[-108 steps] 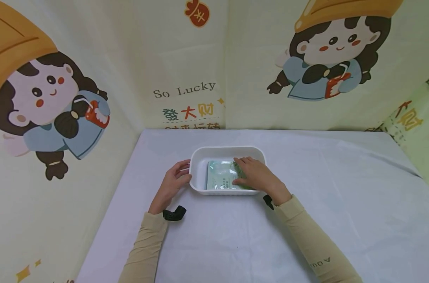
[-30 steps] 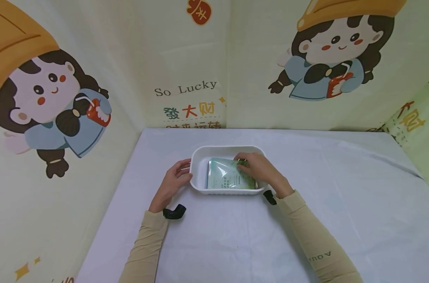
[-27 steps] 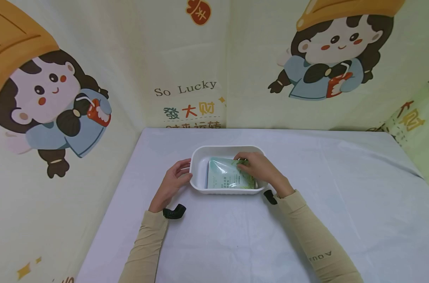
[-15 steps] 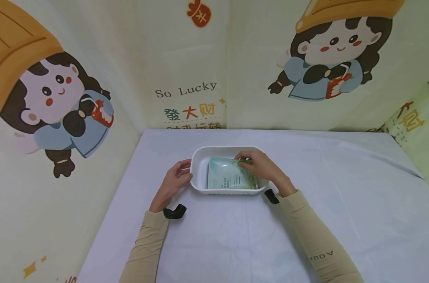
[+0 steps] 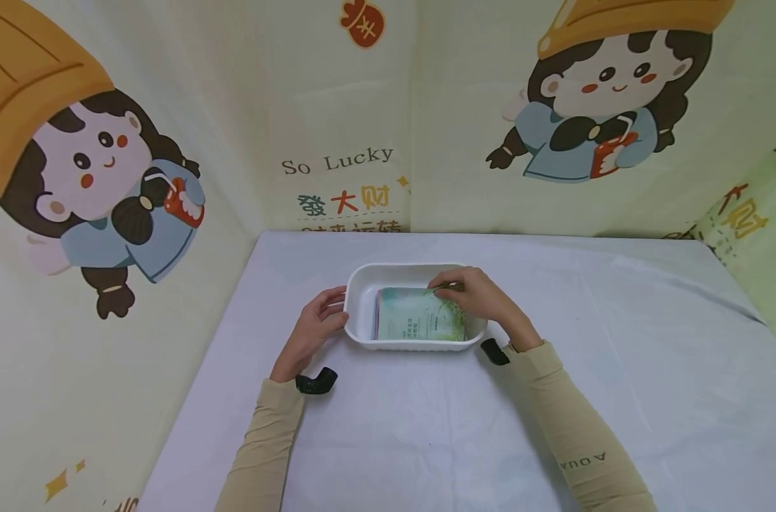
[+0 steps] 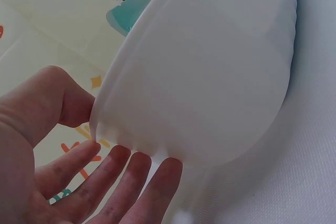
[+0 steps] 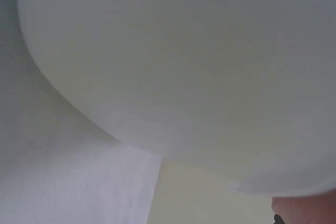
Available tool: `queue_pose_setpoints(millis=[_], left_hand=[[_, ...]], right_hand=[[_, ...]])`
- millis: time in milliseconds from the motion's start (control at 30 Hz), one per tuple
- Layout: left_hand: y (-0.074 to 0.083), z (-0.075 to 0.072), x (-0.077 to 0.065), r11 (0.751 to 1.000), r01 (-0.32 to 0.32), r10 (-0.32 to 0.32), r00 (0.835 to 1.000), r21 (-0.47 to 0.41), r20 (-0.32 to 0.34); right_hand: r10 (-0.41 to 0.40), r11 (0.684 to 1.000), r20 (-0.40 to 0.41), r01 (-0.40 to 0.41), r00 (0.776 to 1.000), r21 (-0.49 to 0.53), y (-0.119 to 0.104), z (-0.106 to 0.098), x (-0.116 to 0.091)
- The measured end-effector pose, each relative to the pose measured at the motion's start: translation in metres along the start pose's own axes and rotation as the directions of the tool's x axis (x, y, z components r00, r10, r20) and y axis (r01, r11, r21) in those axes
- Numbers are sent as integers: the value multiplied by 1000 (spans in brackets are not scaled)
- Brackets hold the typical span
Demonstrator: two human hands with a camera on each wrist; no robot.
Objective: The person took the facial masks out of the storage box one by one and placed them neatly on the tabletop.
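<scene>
In the head view a white tray [image 5: 415, 345] stands on the table. Inside it lies a flat, shiny green-and-white packet [image 5: 410, 313] with printed text and leaves. Thin bluish and reddish edges along its left side suggest more beneath it. My right hand [image 5: 480, 293] pinches the packet's far right corner between thumb and fingers. My left hand [image 5: 309, 329] rests against the tray's left end, thumb and fingers spread. Its fingertips touch the outer wall near the rim in the left wrist view. The tray's wall [image 7: 184, 66] fills most of the right wrist view, hiding the pinch.
A white cloth [image 5: 452, 427] covers the table around the tray. Behind stands a pale printed curtain [image 5: 452, 206] with cartoon figures and lettering. Black wrist devices sit at both cuffs, the left one [image 5: 317, 382] near the cloth.
My right hand earlier lay over the packet's right part; now it pinches the far corner, slightly farther right. The packet has shifted a little rightward with it. My left hand keeps its place.
</scene>
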State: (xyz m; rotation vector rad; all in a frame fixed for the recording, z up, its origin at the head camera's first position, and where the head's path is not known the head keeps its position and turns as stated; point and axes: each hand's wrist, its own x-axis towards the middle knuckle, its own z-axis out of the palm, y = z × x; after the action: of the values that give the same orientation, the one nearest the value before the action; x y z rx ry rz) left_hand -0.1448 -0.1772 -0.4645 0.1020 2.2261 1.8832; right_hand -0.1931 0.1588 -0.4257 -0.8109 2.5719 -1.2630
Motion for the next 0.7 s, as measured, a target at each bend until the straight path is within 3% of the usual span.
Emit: queue_pose_setpoints(millis=[700], left_hand=[[-1, -1, 1, 1000, 0, 0, 1000, -2, 0]], right_hand=[[47, 996, -24, -45, 999, 81, -3, -16, -2]])
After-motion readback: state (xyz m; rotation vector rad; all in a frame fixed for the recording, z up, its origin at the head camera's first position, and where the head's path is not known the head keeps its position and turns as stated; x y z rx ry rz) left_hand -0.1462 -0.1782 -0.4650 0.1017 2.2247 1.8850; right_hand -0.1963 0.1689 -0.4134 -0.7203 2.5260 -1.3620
